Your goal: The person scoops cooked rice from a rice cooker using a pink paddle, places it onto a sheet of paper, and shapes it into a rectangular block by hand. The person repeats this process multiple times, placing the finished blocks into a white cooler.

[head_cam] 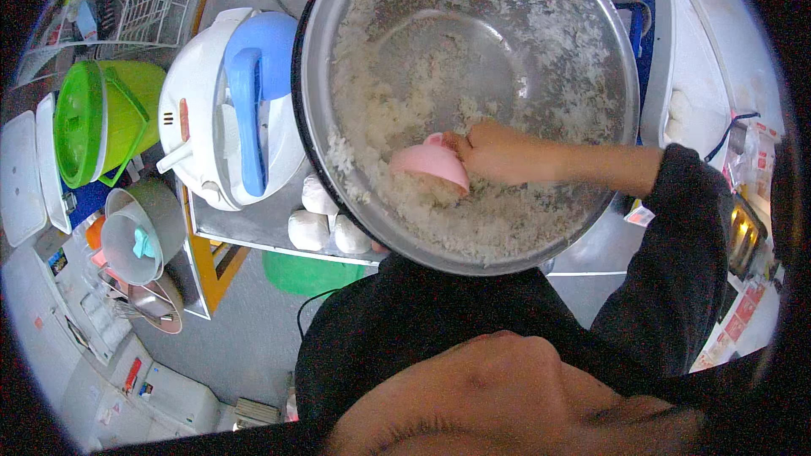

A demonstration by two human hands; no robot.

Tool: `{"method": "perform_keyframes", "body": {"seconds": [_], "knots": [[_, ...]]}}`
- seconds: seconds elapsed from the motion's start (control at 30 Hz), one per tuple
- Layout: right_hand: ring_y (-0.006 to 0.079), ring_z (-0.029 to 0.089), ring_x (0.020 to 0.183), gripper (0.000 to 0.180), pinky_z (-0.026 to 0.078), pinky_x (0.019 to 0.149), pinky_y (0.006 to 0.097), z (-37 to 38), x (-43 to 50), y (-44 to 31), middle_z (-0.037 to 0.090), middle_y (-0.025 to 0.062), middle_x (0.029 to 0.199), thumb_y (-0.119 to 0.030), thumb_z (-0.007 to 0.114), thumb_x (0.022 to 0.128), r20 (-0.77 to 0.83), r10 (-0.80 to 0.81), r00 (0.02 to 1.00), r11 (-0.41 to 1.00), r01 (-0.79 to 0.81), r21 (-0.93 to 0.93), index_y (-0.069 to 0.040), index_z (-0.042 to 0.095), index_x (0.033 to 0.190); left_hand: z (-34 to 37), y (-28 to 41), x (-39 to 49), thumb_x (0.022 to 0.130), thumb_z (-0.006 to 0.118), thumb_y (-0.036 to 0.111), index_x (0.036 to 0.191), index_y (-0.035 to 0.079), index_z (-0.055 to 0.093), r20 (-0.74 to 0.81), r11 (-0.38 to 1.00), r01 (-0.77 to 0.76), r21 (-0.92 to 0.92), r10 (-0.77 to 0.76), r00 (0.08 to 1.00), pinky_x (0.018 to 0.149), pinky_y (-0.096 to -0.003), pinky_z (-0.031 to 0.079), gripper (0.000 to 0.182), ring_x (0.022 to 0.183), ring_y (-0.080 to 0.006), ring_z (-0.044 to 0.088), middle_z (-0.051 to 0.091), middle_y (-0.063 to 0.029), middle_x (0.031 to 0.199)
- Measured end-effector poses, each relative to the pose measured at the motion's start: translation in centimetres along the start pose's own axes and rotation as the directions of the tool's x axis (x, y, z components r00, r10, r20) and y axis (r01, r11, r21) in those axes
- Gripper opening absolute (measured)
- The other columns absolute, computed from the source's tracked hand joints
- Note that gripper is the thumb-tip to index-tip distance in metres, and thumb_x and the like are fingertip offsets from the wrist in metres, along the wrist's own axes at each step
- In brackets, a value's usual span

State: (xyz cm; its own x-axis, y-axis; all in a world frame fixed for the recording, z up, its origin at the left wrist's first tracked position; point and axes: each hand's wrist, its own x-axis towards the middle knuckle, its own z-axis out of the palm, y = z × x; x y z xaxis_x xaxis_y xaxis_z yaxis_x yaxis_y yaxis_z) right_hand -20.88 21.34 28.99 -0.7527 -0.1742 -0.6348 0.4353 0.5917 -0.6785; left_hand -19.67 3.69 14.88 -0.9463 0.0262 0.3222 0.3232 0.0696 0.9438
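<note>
My right hand [500,153] grips a pink plastic cup [432,168] by its small handle. The cup is tipped on its side, its mouth down against the cooked white rice [405,95] inside a large round metal pot [466,69]. Rice clings in a thin layer to the pot's wall and lies thicker at the lower left, around the cup. Part of the bare metal bottom shows. Only a sliver of skin, apparently my left hand [379,247], peeks out beneath the pot's lower left rim. The rest of that hand is hidden, so its grip cannot be told.
Left of the pot stands a white container [196,107] with a blue bowl-shaped piece and blue handle [248,120] on it. Several white rounded lumps [308,230] sit on the metal counter [234,218]. Farther left are a green lidded bucket [108,120] and a grey bucket [142,228].
</note>
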Motion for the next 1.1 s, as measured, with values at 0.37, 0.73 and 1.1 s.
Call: {"method": "perform_keyframes", "body": {"seconds": [0.37,0.73,1.1], "knots": [[0.0308,0.061,0.064,0.030,0.048,0.059,0.0422,-1.3,0.1,0.5,0.061,0.0188,0.074,-0.025,0.037,0.089,0.156,0.056,0.986,0.998,-0.053,-0.022,-0.007,0.055,0.104,0.6,0.2,-0.3,0.090,0.043,0.030,0.123,0.003,0.025,0.015,1.000,0.004,-0.019,-0.003,1.000,0.101,-0.0465,0.023,0.046,0.123,-0.0334,0.027,0.027,-0.0198,0.133],[0.0043,0.029,0.032,0.030,0.022,0.027,0.0205,-3.9,-11.1,3.1,0.030,-0.0057,0.045,-0.032,0.036,0.089,0.120,0.275,0.954,0.600,-0.268,0.754,-0.010,0.049,0.074,1.4,0.6,-0.5,0.090,0.042,0.029,0.124,0.003,0.023,-0.053,0.988,-0.046,-0.146,0.038,0.998,0.102,-0.0466,0.021,0.047,0.126,-0.0335,0.024,0.024,-0.0198,0.135],[0.0024,0.026,0.033,0.032,0.021,0.027,0.0185,14.9,-25.7,12.5,0.034,-0.0058,0.049,-0.034,0.039,0.087,-0.109,0.323,0.940,0.125,0.071,0.990,-0.010,0.045,0.068,-6.2,2.8,-11.9,0.079,0.054,0.003,0.117,-0.002,0.035,0.106,0.953,-0.114,0.281,0.088,0.991,0.096,-0.0392,0.028,0.042,0.118,-0.0318,0.034,0.035,-0.0211,0.127]]}}
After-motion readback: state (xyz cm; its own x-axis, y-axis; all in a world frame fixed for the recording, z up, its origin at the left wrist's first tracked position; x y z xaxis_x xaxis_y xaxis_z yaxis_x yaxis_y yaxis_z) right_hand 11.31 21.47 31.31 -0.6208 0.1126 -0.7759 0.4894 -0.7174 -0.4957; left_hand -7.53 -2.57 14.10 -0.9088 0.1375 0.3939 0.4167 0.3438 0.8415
